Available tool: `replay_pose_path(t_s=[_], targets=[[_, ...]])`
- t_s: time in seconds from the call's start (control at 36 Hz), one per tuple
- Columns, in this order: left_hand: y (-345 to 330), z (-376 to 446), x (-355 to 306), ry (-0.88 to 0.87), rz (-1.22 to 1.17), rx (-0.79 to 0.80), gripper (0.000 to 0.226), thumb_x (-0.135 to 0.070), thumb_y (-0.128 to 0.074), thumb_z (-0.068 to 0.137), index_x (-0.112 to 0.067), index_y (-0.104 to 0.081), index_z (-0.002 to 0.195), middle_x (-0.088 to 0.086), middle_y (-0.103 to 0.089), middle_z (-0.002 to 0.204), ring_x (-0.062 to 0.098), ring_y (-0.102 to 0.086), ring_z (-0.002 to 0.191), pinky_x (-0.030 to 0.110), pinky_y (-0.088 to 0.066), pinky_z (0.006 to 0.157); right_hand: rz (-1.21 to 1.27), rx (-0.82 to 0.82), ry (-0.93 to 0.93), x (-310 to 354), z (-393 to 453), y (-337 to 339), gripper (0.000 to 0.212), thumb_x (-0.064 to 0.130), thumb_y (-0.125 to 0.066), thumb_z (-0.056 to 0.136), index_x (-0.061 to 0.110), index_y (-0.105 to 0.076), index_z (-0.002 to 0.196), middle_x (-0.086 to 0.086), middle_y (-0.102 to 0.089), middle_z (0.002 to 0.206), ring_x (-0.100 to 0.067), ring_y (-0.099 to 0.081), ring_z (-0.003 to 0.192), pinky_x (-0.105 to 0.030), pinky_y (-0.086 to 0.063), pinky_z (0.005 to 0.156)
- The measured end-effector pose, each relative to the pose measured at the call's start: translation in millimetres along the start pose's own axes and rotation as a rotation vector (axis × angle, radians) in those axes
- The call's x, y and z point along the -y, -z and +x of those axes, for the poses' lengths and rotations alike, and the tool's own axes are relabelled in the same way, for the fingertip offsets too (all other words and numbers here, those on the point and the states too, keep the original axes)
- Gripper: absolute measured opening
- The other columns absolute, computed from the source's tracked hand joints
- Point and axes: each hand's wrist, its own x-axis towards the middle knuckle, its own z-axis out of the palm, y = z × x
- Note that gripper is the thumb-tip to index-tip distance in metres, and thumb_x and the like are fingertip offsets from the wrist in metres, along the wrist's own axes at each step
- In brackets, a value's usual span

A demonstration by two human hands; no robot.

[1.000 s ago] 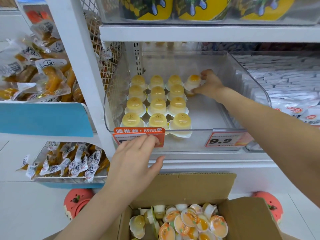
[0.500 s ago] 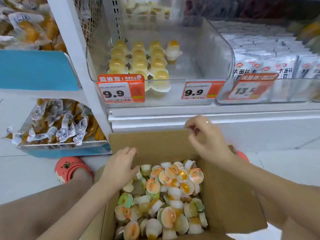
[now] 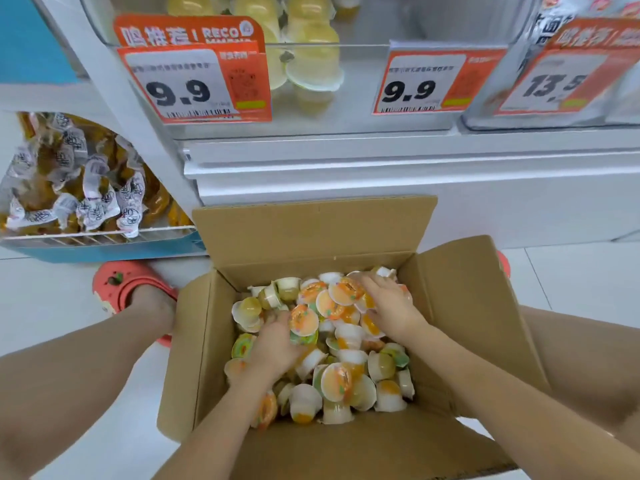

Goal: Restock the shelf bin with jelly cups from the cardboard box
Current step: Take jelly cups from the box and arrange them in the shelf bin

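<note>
Head view: cardboard box (image 3: 311,233) holds jelly cups (image 3: 346,379).

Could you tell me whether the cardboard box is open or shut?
Open: the cardboard box has its flaps folded outward, exposing jelly cups.

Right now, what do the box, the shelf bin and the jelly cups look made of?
Box: plain brown corrugated cardboard, matte, creased flaps. Shelf bin: clear rigid plastic, glossy; contents show through. Jelly cups: apparently thin translucent plastic with printed film lids.
</note>
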Motion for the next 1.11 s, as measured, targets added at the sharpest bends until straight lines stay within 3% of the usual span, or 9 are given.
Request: replay_pose_path(t_s=[0.11,0.31,0.39,0.5,0.61,0.75,0.92,1.03,1.11], targets=[[-19,23,1,0.061,0.039,-0.027,0.074,-0.032,-0.076,0.07,-0.012,-0.038,0.13,0.012,-0.039,0.131,0.029,-0.036,0.126,0.038,-0.04,0.097,-0.108,0.053,0.082,-3,23,-4,0.071,0.001,-0.052,0.091,0.027,-0.02,0.149,0.002,-0.023,0.154,-0.023,-0.027,0.137,-0.033,-0.035,0.101],[-30,48,5,0.093,0.168,-0.045,0.064,-0.039,-0.072,0.071,-0.017,-0.045,0.125,0.007,-0.047,0.128,0.03,-0.039,0.123,0.039,-0.04,0.097,-0.076,0.18,0.108,-7,50,-21,0.067,0.006,-0.056,0.089,0.024,-0.027,0.146,-0.002,-0.028,0.152,-0.027,-0.027,0.137,-0.036,-0.029,0.11],[-26,44,4,0.096,0.198,-0.068,0.063,-0.042,-0.07,0.072,-0.02,-0.046,0.126,0.004,-0.048,0.128,0.027,-0.042,0.121,0.038,-0.041,0.096,0.035,0.126,0.083,-7,48,-20,0.068,0.018,-0.065,0.085,0.02,-0.032,0.143,-0.008,-0.043,0.142,-0.026,-0.037,0.131,-0.033,-0.035,0.101],[-15,29,2,0.052,0.018,-0.053,0.061,-0.035,-0.074,0.067,-0.018,-0.052,0.12,0.004,-0.054,0.118,0.024,-0.049,0.113,0.033,-0.046,0.084,0.241,0.007,0.04,0,38,-15,0.069,0.028,-0.071,0.079,0.02,-0.038,0.138,-0.006,-0.056,0.125,-0.023,-0.049,0.118,-0.035,-0.046,0.089],[9,5,-17,-0.019,-0.164,-0.107,0.055,-0.015,-0.077,0.067,-0.014,-0.051,0.115,-0.002,-0.056,0.099,0.02,-0.057,0.096,0.026,-0.043,0.069,0.377,-0.086,0.0,17,25,2,0.069,0.032,-0.075,0.074,0.022,-0.042,0.134,-0.001,-0.057,0.122,-0.016,-0.052,0.112,-0.029,-0.046,0.085],[58,-33,-56,-0.171,-0.267,-0.292,0.052,-0.01,-0.074,0.071,-0.015,-0.047,0.115,-0.006,-0.056,0.099,0.012,-0.054,0.089,0.015,-0.035,0.06,0.421,-0.142,0.066,45,6,46,0.06,0.027,-0.075,0.073,0.02,-0.046,0.125,0.002,-0.054,0.116,-0.013,-0.051,0.106,-0.027,-0.044,0.085],[127,-80,-101,-0.403,-0.211,-0.374,0.058,-0.012,-0.08,0.064,-0.02,-0.052,0.114,-0.008,-0.055,0.103,0.009,-0.052,0.093,0.004,-0.036,0.067,0.431,-0.152,0.199,84,-22,117,0.058,0.025,-0.075,0.073,0.025,-0.044,0.122,0.006,-0.057,0.108,-0.01,-0.056,0.094,-0.018,-0.045,0.073],[162,-103,-128,-0.468,-0.269,-0.39,0.062,-0.015,-0.085,0.06,-0.027,-0.054,0.112,-0.009,-0.061,0.102,0.008,-0.057,0.092,0.016,-0.043,0.075,0.474,-0.267,0.254,102,-42,162,0.062,0.023,-0.078,0.071,0.029,-0.041,0.12,0.016,-0.061,0.095,0.0,-0.06,0.084,-0.009,-0.045,0.068],[182,-112,-147,-0.466,-0.326,-0.322,0.061,-0.016,-0.087,0.061,-0.025,-0.056,0.113,-0.011,-0.063,0.1,0.004,-0.058,0.088,0.006,-0.043,0.072,0.485,-0.319,0.309,110,-55,189,0.058,0.023,-0.081,0.069,0.031,-0.044,0.112,0.016,-0.06,0.098,-0.001,-0.058,0.083,-0.016,-0.047,0.072]])
